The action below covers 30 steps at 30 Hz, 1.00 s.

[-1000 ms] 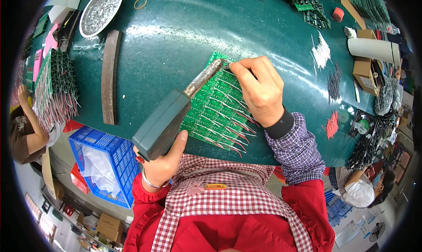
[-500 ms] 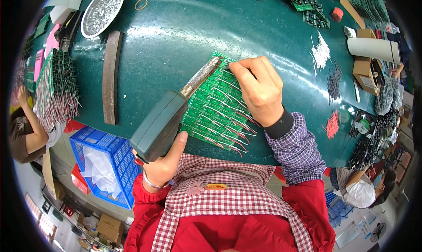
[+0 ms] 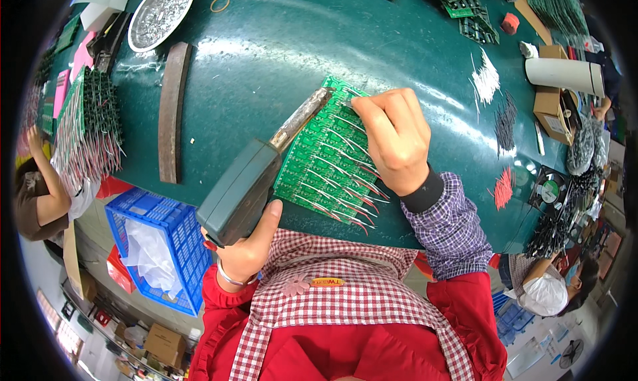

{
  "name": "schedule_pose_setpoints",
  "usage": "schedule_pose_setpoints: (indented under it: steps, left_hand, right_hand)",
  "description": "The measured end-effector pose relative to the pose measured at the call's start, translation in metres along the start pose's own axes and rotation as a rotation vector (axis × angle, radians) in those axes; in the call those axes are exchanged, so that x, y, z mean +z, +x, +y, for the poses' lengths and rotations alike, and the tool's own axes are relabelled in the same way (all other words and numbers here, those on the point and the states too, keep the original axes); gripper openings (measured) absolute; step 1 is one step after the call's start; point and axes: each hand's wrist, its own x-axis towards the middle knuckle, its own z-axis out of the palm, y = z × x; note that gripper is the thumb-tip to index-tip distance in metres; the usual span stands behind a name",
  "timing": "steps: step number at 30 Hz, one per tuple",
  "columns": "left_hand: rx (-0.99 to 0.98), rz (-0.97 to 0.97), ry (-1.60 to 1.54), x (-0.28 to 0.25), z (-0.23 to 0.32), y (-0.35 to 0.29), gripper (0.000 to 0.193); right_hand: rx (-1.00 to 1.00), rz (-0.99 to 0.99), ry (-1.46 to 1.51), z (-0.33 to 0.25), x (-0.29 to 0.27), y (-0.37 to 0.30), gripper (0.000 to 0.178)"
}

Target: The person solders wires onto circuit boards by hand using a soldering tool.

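We have drawn the soldering gun [image 3: 240, 190], clamped in our left hand [image 3: 244, 253], slightly away from our pinched-together right hand [image 3: 400, 142], its hold unclear; the green circuit board [image 3: 306, 162] lies near us, mid-table [image 3: 226, 115].

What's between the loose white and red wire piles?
A black wire pile, between the white pile and the red pile; the head view shows it.

Circuit board [image 3: 307, 172] on table [image 3: 259, 69], bar [image 3: 174, 115] left
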Motion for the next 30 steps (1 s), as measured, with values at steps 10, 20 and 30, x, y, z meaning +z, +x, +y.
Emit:
schedule_pose_setpoints:
  steps: [10,20,30]
  left_hand:
    - [-0.122,0.038,0.022,-0.005,0.004,-0.005,0.022]
    - [-0.115,0.005,0.072,-0.005,0.003,-0.006,0.021]
    - [0.090,-0.103,0.140,-0.007,-0.006,-0.007,0.030]
  right_hand:
    - [0.040,-0.061,0.064,-0.007,0.002,-0.007,0.026]
    - [0.026,-0.090,0.043,-0.007,0.001,-0.007,0.027]
    - [0.018,-0.090,0.024,-0.007,0.001,-0.007,0.027]
